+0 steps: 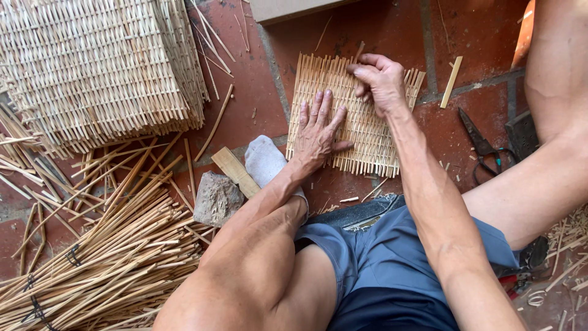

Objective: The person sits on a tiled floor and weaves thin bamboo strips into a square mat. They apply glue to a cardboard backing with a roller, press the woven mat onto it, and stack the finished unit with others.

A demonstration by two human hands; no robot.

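Knee hiding left wrist; mat half-covered.

1. A stack of woven mats lies at the upper left on the red tile floor.
2. Bundles of bamboo strips spread over the lower left, some tied with dark bands.
3. Loose strips lie scattered between the stack and the bundles.
4. A grey stone sits beside a flat wooden block.
5. Dark shears rest on the floor at the right.
6. One short stick lies apart near the top right.
7. A pale board edge, possibly cardboard, shows at the top.
8. Shavings gather at the right edge.
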